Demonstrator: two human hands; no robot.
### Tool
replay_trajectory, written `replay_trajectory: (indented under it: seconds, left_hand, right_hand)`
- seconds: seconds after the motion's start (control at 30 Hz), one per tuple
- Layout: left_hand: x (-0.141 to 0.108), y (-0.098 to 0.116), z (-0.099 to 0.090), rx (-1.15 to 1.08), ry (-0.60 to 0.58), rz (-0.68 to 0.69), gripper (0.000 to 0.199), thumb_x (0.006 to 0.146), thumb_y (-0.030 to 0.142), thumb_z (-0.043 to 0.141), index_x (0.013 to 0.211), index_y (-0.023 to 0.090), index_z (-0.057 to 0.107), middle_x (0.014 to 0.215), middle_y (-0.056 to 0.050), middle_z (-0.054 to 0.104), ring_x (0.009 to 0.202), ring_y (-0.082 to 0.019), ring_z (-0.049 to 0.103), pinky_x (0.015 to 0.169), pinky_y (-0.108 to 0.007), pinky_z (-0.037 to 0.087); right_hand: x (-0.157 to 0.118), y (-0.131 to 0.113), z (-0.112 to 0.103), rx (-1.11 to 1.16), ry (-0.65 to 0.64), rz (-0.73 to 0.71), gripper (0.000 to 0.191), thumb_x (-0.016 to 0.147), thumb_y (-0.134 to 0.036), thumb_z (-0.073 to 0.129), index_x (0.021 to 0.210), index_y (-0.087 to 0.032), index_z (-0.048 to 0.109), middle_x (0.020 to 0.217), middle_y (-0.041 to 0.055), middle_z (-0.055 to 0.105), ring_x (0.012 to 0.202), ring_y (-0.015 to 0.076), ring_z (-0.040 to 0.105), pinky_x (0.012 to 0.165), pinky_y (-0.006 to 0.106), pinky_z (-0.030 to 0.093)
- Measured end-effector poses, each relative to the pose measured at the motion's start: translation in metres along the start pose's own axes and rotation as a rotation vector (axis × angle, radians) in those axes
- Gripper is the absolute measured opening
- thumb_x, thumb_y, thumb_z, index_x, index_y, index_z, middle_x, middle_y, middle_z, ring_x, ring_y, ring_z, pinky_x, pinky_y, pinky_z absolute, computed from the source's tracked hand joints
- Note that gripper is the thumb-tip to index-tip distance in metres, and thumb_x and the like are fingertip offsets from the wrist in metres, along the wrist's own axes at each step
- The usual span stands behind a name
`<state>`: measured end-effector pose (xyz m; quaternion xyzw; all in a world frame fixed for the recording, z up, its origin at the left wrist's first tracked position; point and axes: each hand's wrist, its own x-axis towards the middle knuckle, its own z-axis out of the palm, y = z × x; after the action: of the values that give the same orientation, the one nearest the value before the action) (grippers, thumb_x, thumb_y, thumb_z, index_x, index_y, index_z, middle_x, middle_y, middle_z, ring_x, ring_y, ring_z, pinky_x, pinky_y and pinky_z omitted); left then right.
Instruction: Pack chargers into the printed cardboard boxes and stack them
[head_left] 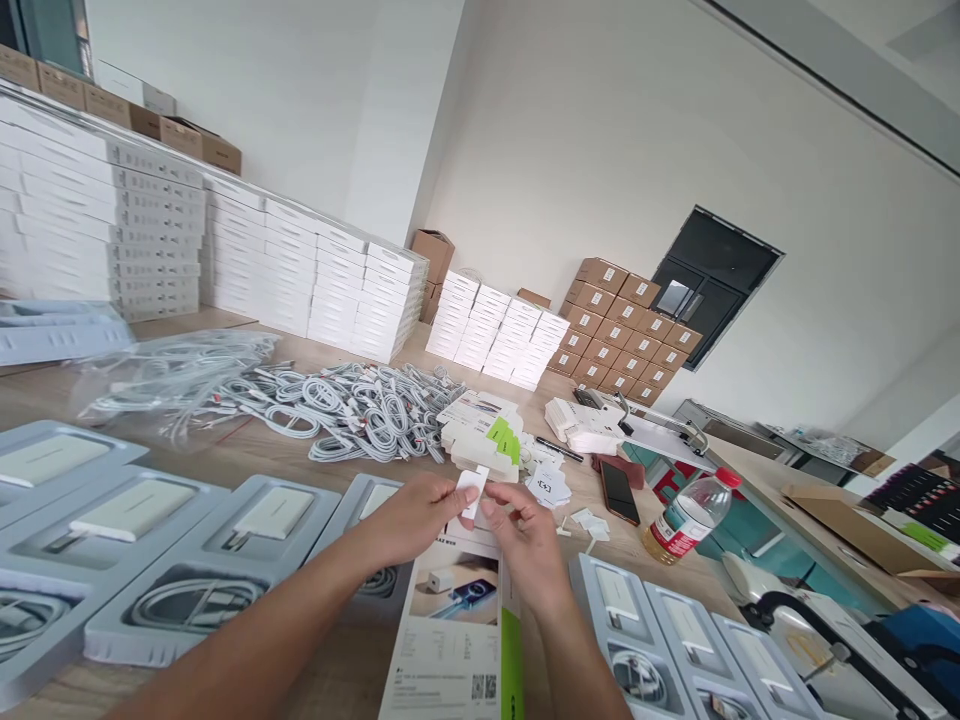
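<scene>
A small white piece [472, 492] with a narrow tab at its top is pinched between thumb and finger of my left hand [421, 515]. Close on its right side, my right hand [520, 528] has its thumb and fingers bent together near the piece; whether they grip it is too small to tell. Under both hands lies a white and green printed box [450, 640], showing a picture of a charger and a phone. Its upper end is partly hidden by my hands.
Grey trays [187, 570] with white chargers and coiled cables flank the box on both sides. Beyond are a cable heap [367, 410], flat cartons [480, 425], a phone [619, 490] and a bottle [690, 515]. White box stacks [300, 270] stand behind.
</scene>
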<state>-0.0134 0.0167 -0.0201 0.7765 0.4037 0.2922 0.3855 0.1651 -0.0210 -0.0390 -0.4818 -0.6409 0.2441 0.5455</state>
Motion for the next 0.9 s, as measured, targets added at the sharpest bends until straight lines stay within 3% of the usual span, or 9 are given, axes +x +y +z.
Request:
replay_trajectory:
  seconds: [0.1,0.23,0.33,0.43,0.5,0.63,0.9]
  left_hand:
    - [0.0,0.001,0.004,-0.012,-0.022,0.054,0.053,0.091,0.055,0.039,0.075,0.018,0.073,0.058,0.003,0.044,0.055,-0.014,0.038,0.055,-0.026,0.025]
    - [-0.001,0.002,0.0,-0.011,-0.032,-0.027,0.038,0.083,0.05,0.055,0.077,0.018,0.074,0.06,0.002,0.052,0.058,-0.016,0.046,0.055,-0.026,0.028]
    - [-0.001,-0.002,-0.007,-0.099,0.01,-0.073,0.03,0.073,0.038,0.064,0.096,0.019,0.073,0.082,-0.002,0.067,0.072,-0.019,0.058,0.062,-0.026,0.038]
    - [0.0,-0.006,-0.011,-0.243,0.082,-0.122,0.055,0.069,0.028,0.064,0.124,0.022,0.061,0.102,-0.004,0.069,0.088,-0.022,0.063,0.072,-0.028,0.044]
    - [0.001,-0.008,-0.011,-0.293,0.081,-0.14,0.05,0.068,0.026,0.063,0.117,0.019,0.064,0.101,-0.004,0.069,0.09,-0.023,0.063,0.073,-0.028,0.044]
    - [0.003,-0.008,-0.009,-0.314,0.049,-0.126,0.02,0.067,0.025,0.057,0.083,0.017,0.067,0.076,0.001,0.064,0.073,-0.02,0.058,0.063,-0.026,0.038]
    - [-0.003,0.003,-0.009,-0.296,0.041,-0.073,0.011,0.067,0.02,0.051,0.076,0.02,0.058,0.068,0.006,0.051,0.063,-0.014,0.043,0.057,-0.024,0.03]
  right_hand:
    - [-0.005,-0.007,0.012,0.179,-0.039,0.072,0.022,0.083,-0.041,0.068,0.091,-0.021,0.073,0.076,0.0016,0.073,0.073,0.0193,0.066,0.072,0.031,0.053]
    - [-0.004,0.002,0.003,0.295,0.088,0.098,0.022,0.084,-0.042,0.068,0.087,-0.02,0.068,0.08,0.002,0.072,0.075,0.0185,0.066,0.073,0.031,0.053]
    - [-0.001,0.009,-0.01,0.139,0.145,0.043,0.021,0.085,-0.039,0.066,0.091,-0.02,0.069,0.079,0.0031,0.073,0.073,0.0194,0.066,0.071,0.031,0.052]
    - [0.0,0.011,-0.017,-0.119,0.071,-0.14,0.014,0.089,-0.03,0.061,0.091,-0.022,0.072,0.084,0.0043,0.073,0.077,0.02,0.066,0.072,0.031,0.052]
    - [0.0,0.01,-0.017,-0.247,0.003,-0.266,0.017,0.09,-0.022,0.057,0.092,-0.024,0.074,0.091,0.0045,0.073,0.083,0.0199,0.067,0.075,0.032,0.053]
    - [-0.003,0.008,-0.016,-0.437,-0.064,-0.411,0.027,0.089,-0.013,0.052,0.097,-0.027,0.074,0.093,0.0038,0.072,0.085,0.0199,0.066,0.075,0.033,0.053]
    - [-0.004,0.002,-0.013,-0.677,-0.032,-0.539,0.032,0.086,-0.006,0.05,0.091,-0.026,0.075,0.09,0.0039,0.072,0.079,0.0204,0.063,0.071,0.033,0.05]
